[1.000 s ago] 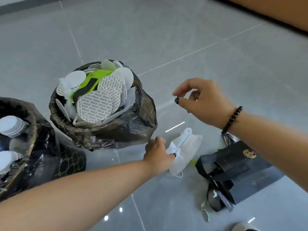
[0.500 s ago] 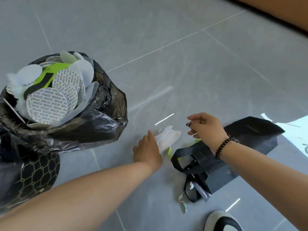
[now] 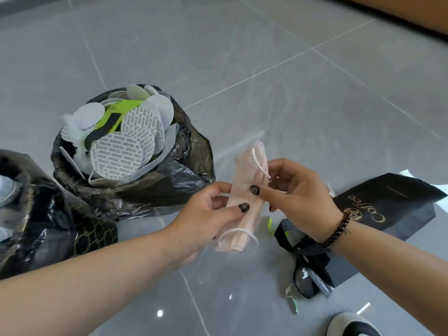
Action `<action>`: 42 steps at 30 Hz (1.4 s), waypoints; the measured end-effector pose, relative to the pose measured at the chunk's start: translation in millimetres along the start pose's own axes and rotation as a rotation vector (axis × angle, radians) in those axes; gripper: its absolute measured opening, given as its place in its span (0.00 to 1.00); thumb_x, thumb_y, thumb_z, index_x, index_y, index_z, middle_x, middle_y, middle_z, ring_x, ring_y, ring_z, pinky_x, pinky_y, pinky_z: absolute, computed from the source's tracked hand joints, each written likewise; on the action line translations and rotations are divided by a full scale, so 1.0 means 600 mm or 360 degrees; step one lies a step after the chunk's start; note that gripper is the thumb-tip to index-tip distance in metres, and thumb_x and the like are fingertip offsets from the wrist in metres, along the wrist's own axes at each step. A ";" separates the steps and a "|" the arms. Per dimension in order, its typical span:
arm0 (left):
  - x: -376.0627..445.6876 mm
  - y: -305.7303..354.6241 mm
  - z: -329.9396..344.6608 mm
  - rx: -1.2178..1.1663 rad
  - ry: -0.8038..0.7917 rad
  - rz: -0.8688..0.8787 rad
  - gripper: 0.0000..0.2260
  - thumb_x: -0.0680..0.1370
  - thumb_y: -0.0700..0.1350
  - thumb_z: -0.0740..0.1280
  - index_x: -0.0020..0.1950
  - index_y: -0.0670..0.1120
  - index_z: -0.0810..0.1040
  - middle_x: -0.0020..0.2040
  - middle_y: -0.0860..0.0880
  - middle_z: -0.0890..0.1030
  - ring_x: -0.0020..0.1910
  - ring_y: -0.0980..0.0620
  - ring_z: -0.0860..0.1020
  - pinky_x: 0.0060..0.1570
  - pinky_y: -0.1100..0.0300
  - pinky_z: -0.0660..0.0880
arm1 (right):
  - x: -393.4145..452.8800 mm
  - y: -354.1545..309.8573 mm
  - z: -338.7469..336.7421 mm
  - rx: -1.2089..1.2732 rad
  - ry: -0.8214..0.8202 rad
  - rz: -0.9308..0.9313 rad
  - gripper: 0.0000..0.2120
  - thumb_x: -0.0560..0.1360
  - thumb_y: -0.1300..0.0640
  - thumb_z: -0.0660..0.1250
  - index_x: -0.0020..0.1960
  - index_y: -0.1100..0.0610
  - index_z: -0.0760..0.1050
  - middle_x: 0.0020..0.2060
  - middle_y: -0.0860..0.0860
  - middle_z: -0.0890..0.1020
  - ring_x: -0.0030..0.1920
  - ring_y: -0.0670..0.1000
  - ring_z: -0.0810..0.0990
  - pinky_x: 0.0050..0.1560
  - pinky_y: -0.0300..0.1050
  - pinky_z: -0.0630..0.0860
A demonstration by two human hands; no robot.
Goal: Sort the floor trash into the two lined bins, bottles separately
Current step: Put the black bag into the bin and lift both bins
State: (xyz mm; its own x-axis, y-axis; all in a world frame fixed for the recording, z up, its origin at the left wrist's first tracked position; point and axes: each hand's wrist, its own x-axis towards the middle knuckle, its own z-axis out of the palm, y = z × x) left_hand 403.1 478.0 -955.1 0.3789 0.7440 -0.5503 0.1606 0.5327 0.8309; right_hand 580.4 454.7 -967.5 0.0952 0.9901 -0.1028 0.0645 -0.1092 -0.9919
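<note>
A folded pale pink face mask (image 3: 244,209) with white ear loops is held above the floor between both hands. My left hand (image 3: 206,217) pinches its lower part with thumb on top. My right hand (image 3: 298,195) pinches the middle of the mask from the right. Left of the hands stands a black-lined bin (image 3: 155,187) heaped with white paper discs (image 3: 116,154) and a green-black scrap. A second black-lined bin (image 3: 31,209) at the left edge shows clear bottles (image 3: 4,190).
A black paper "Coffee" bag (image 3: 397,207) with ribbon handles lies flat on the grey tiled floor at the right. A torn paper scrap (image 3: 292,298) and a yellow-green strip (image 3: 270,223) lie beside it. A shoe tip (image 3: 351,323) shows at the bottom right.
The mask has been lifted off the floor by my left hand, and my right hand has come over and pinched it too. The view swung back toward the bins.
</note>
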 end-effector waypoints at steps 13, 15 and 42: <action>-0.105 0.165 -0.045 0.0053 0.0255 0.0393 0.14 0.69 0.33 0.73 0.51 0.48 0.82 0.44 0.50 0.86 0.41 0.51 0.84 0.40 0.55 0.81 | -0.003 -0.084 0.026 -0.0562 -0.0043 -0.1185 0.17 0.70 0.70 0.61 0.54 0.56 0.78 0.56 0.58 0.76 0.54 0.54 0.79 0.51 0.46 0.76; -0.118 0.203 -0.068 0.0207 0.0440 0.0686 0.13 0.68 0.33 0.74 0.48 0.48 0.82 0.43 0.50 0.86 0.39 0.51 0.84 0.37 0.56 0.82 | 0.003 -0.100 0.030 -0.0464 0.0012 -0.1124 0.16 0.71 0.70 0.62 0.54 0.55 0.78 0.56 0.57 0.76 0.54 0.54 0.79 0.51 0.46 0.75; 0.031 0.258 -0.225 0.1545 0.1086 0.1101 0.12 0.70 0.48 0.58 0.45 0.57 0.81 0.42 0.61 0.82 0.45 0.55 0.80 0.54 0.59 0.75 | 0.121 0.094 -0.217 -0.1870 -0.0352 0.0738 0.22 0.72 0.53 0.72 0.63 0.54 0.71 0.57 0.51 0.77 0.52 0.50 0.76 0.54 0.41 0.73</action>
State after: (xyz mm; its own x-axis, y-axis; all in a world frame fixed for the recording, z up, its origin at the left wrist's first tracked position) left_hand 312.3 628.9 -847.6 0.1683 0.9391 0.2996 0.7981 -0.3082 0.5177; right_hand 720.3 509.2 -1021.4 0.1851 0.8199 -0.5418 0.9144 -0.3457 -0.2107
